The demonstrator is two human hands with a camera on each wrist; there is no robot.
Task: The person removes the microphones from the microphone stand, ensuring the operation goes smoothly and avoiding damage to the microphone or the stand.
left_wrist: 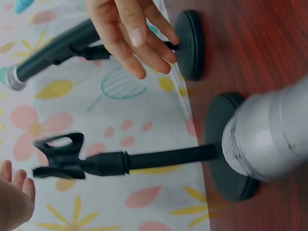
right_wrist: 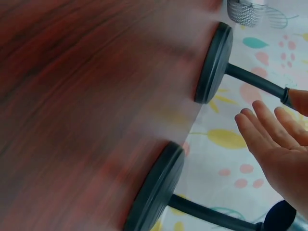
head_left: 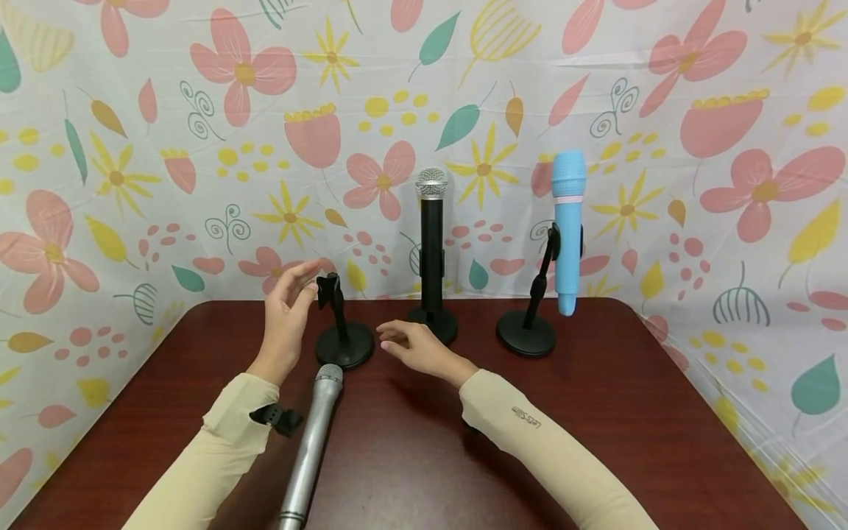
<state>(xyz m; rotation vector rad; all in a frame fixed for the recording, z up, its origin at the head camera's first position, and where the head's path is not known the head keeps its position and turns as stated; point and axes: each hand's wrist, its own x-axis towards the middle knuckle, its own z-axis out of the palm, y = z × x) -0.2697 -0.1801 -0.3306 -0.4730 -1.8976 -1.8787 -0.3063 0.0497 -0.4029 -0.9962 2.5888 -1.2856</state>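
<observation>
The left hand (head_left: 286, 305) holds nothing: its fingers are relaxed, with a space between them and the thumb, close beside the clip (head_left: 324, 291) of the left stand (head_left: 351, 344). In the left wrist view, a small gap separates the fingertips from this clip. The right hand (head_left: 424, 350), also loose and holding nothing, is at the centre of the head view, to the right of the same stand's base. The silver microphone (head_left: 313, 442) lies on the table (head_left: 411, 471), in the lower left of the frame, below both hands. Its mesh head points to the stand's base; I cannot tell if they touch. The black microphone (head_left: 432, 243) stands upright in its holder at the centre, and the blue microphone (head_left: 568, 228) is held nearly vertical in another stand (head_left: 526, 335), right of centre.
</observation>
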